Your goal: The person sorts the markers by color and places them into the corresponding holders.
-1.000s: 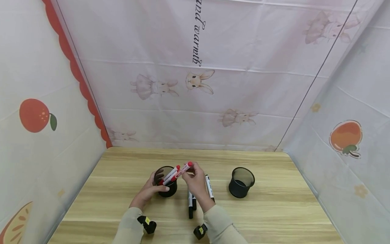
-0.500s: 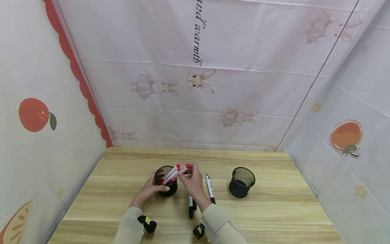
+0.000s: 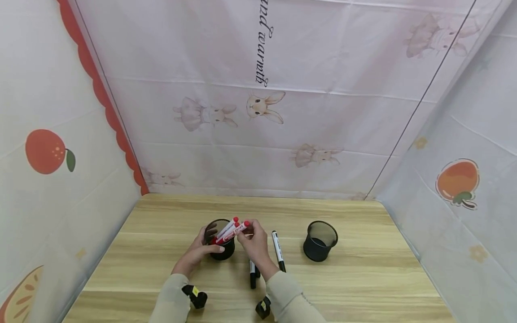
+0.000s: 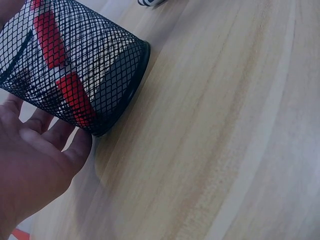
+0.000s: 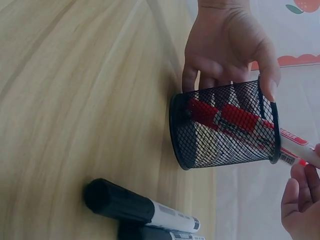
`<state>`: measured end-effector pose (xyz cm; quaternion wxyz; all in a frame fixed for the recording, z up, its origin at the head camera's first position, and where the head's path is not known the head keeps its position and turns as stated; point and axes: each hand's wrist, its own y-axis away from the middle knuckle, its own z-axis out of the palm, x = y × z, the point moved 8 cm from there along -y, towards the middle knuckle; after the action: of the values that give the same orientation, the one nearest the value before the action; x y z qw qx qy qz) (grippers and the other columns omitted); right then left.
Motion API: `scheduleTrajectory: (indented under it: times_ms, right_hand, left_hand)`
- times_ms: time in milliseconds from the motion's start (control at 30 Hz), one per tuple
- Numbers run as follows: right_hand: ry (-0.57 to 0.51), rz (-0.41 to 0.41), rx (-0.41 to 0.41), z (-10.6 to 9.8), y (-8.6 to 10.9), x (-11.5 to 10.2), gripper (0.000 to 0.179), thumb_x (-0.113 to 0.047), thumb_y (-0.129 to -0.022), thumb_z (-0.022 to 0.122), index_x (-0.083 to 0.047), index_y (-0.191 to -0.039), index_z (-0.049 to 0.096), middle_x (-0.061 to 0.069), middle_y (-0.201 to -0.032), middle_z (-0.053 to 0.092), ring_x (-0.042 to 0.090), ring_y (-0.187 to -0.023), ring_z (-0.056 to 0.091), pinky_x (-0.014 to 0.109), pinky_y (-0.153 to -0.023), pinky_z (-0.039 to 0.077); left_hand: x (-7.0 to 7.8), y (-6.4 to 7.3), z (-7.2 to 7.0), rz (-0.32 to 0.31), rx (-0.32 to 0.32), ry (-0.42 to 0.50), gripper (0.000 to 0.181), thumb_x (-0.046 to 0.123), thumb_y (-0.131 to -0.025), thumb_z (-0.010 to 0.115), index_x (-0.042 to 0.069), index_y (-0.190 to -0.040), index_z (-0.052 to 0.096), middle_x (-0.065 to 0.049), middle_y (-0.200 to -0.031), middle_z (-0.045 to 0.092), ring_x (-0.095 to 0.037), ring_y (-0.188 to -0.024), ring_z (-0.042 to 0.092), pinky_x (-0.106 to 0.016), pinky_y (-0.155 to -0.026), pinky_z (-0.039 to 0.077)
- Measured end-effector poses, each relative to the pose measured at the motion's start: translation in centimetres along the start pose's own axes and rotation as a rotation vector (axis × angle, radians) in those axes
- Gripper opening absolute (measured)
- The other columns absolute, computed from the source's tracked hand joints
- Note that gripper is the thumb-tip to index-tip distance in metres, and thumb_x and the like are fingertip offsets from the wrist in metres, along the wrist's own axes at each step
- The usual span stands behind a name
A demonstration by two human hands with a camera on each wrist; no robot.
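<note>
My left hand [image 3: 194, 254] holds a black mesh pen cup [image 3: 223, 254], fingers around its far side and thumb across the near side. Several red-capped markers [image 3: 227, 228] lean inside, their ends sticking out over the right of the rim. By its upper end, my right hand [image 3: 256, 246] pinches a red marker [image 3: 233, 233], which slants down into the cup. Through the mesh in the right wrist view, red caps [image 5: 240, 117] show inside the cup [image 5: 205, 145]. The left wrist view also shows a red cap [image 4: 75, 97] near the cup's base.
Two black-and-white markers [image 3: 252, 279] lie just below my right hand, partly covered by it. Another black-and-white marker [image 3: 278, 250] lies to its right. A second mesh cup [image 3: 317, 250] stands farther right on the wooden table [image 3: 363, 278]. Printed cloth walls [image 3: 343, 67] surround the table.
My right hand has moved slightly down and left, bringing the red marker lower into the cup and closer to the other red ones. The left hand and cup have stayed in place.
</note>
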<state>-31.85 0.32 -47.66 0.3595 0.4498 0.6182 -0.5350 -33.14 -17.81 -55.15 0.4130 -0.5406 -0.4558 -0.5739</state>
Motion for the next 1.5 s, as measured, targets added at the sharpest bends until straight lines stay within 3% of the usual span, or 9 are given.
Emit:
scheduleTrajectory:
  times_ms: [133, 233, 433, 700, 867, 1033, 1200, 1367, 1500]
  right_hand:
    - [-0.018, -0.055, 0.015, -0.1, 0.3, -1.7, 0.030, 0.010, -0.077, 0.065, 0.006, -0.104, 0.052, 0.018, -0.088, 0.061, 0.029, -0.078, 0.059, 0.030, -0.062, 0.050]
    - [0.002, -0.052, 0.014, 0.3, 0.1, -0.7, 0.030, 0.009, -0.077, 0.065, 0.006, -0.105, 0.052, 0.015, -0.089, 0.062, 0.026, -0.079, 0.059, 0.031, -0.062, 0.050]
    - [0.006, -0.027, 0.005, 0.8, -0.2, 1.6, 0.033, 0.003, -0.078, 0.067, -0.002, -0.108, 0.053, 0.008, -0.090, 0.061, 0.020, -0.082, 0.058, 0.028, -0.064, 0.050]
    - [0.012, -0.032, 0.019, 0.4, -0.1, 0.8, 0.030, 0.006, -0.077, 0.065, -0.003, -0.104, 0.054, 0.012, -0.088, 0.061, 0.022, -0.081, 0.059, 0.024, -0.064, 0.047]
    - [0.010, -0.015, 0.024, 0.5, -0.1, 1.5, 0.031, 0.006, -0.078, 0.067, -0.003, -0.105, 0.054, 0.012, -0.089, 0.061, 0.025, -0.081, 0.058, 0.025, -0.063, 0.047]
    - [0.001, -0.021, 0.028, 0.1, 0.4, -0.4, 0.028, 0.009, -0.079, 0.064, 0.002, -0.104, 0.053, 0.021, -0.089, 0.059, 0.033, -0.080, 0.058, 0.025, -0.063, 0.047]
    - [-0.001, -0.044, 0.032, -0.6, 1.0, -2.5, 0.026, 0.009, -0.080, 0.063, 0.003, -0.103, 0.053, 0.024, -0.089, 0.058, 0.031, -0.078, 0.058, 0.024, -0.063, 0.047]
    - [-0.010, -0.045, 0.024, -0.7, 0.7, -0.9, 0.026, 0.004, -0.082, 0.065, 0.002, -0.104, 0.053, 0.022, -0.090, 0.059, 0.028, -0.078, 0.058, 0.025, -0.062, 0.047]
    - [0.018, 0.006, -0.064, -0.5, 0.5, 1.4, 0.033, -0.001, -0.082, 0.066, -0.001, -0.112, 0.052, 0.014, -0.097, 0.060, 0.027, -0.086, 0.058, 0.027, -0.067, 0.047]
  left_hand:
    - [-1.3, -0.7, -0.6, 0.004, 0.024, 0.001, 0.091, 0.008, -0.073, 0.077, 0.008, -0.145, 0.021, -0.023, -0.146, 0.022, -0.037, -0.134, 0.019, -0.054, -0.105, 0.016]
    - [-1.9, -1.0, -0.8, 0.015, 0.042, -0.006, 0.090, 0.009, -0.073, 0.077, 0.012, -0.145, 0.024, -0.021, -0.146, 0.025, -0.034, -0.134, 0.022, -0.052, -0.106, 0.017]
    - [-2.0, -1.0, -0.9, 0.052, 0.044, -0.013, 0.091, 0.012, -0.071, 0.078, 0.010, -0.144, 0.024, -0.021, -0.144, 0.027, -0.034, -0.133, 0.024, -0.051, -0.106, 0.018]
    - [-2.1, -1.1, -0.9, 0.064, 0.041, -0.006, 0.091, 0.009, -0.071, 0.077, 0.008, -0.144, 0.023, -0.023, -0.144, 0.027, -0.035, -0.132, 0.024, -0.051, -0.105, 0.019]
    - [-2.2, -1.1, -0.9, 0.066, 0.041, -0.006, 0.090, 0.010, -0.072, 0.077, 0.009, -0.144, 0.024, -0.022, -0.144, 0.027, -0.035, -0.132, 0.024, -0.051, -0.105, 0.018]
    - [-2.0, -1.0, -0.9, 0.060, 0.047, -0.005, 0.089, 0.009, -0.071, 0.078, 0.011, -0.143, 0.025, -0.022, -0.144, 0.027, -0.033, -0.132, 0.024, -0.050, -0.106, 0.019]
    - [-1.8, -1.0, -0.8, 0.049, 0.046, -0.006, 0.089, 0.008, -0.072, 0.077, 0.010, -0.144, 0.025, -0.023, -0.145, 0.026, -0.034, -0.133, 0.024, -0.050, -0.106, 0.019]
    - [-1.8, -0.9, -0.7, 0.040, 0.046, 0.007, 0.091, 0.006, -0.071, 0.078, 0.008, -0.145, 0.024, -0.022, -0.145, 0.025, -0.033, -0.134, 0.022, -0.049, -0.106, 0.017]
    - [-1.4, -0.4, -0.9, 0.070, 0.071, 0.030, 0.094, 0.003, -0.071, 0.079, 0.009, -0.145, 0.021, -0.021, -0.146, 0.023, -0.034, -0.133, 0.023, -0.047, -0.106, 0.020]
